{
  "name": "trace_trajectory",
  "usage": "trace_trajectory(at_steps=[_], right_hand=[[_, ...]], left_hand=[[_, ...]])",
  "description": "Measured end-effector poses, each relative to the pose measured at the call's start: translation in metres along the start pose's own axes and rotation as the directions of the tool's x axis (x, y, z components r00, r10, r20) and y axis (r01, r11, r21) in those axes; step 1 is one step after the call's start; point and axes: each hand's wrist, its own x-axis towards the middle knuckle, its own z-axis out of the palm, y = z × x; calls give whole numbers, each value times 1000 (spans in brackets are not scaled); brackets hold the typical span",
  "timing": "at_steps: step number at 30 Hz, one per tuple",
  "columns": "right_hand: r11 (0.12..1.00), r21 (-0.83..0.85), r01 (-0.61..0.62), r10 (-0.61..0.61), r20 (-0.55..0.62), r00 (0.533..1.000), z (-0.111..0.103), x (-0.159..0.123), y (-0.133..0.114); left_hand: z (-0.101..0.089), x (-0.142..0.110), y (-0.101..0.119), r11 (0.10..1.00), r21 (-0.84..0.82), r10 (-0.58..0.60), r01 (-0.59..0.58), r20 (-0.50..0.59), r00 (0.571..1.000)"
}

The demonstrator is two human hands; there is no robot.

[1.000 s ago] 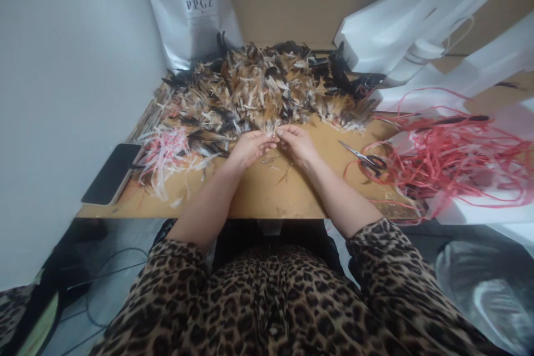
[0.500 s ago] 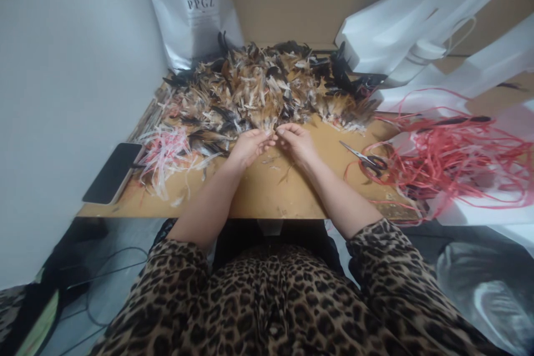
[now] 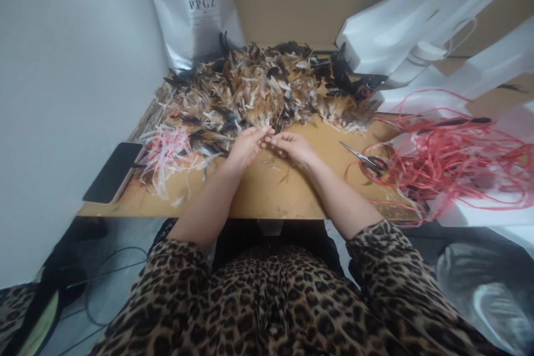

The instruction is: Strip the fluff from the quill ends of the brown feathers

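Observation:
A big heap of brown, black and white feathers [image 3: 267, 86] covers the far half of a wooden table [image 3: 267, 194]. My left hand [image 3: 247, 146] and my right hand [image 3: 292, 147] meet at the heap's near edge, fingertips pinched together. Between them they grip a small tuft of feathers [image 3: 267, 132] at the front of the heap. Both forearms rest over the table's near edge, with leopard-print sleeves below.
Scissors [image 3: 364, 157] lie right of my right hand, beside a tangle of red string [image 3: 450, 158]. Pink and white strips [image 3: 167, 150] and a dark phone [image 3: 112, 172] lie at the left. A white bag [image 3: 196, 8] stands behind the heap; white sheets [image 3: 417, 22] lean at right.
My right hand has slid slightly left and closer to my left hand, so the fingertips now touch at the tuft. The rest of the table looks the same.

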Motion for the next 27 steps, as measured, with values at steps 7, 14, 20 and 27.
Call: trace_trajectory(at_steps=[7, 14, 20, 27], right_hand=[[998, -32, 57, -61, -157, 986, -5, -3, -10], [992, 71, 108, -92, -198, 976, -7, 1, -11], [983, 145, 116, -76, -253, 964, -1, 3, -4], [962, 190, 198, -135, -301, 944, 6, 5, 8]], left_hand=[[0, -2, 2, 999, 28, -17, 15, 53, 998], [0, -7, -2, 974, 224, -92, 47, 193, 977], [-1, -7, -5, 970, 233, -108, 61, 195, 975], [-1, -6, -6, 968, 244, -108, 62, 183, 977]])
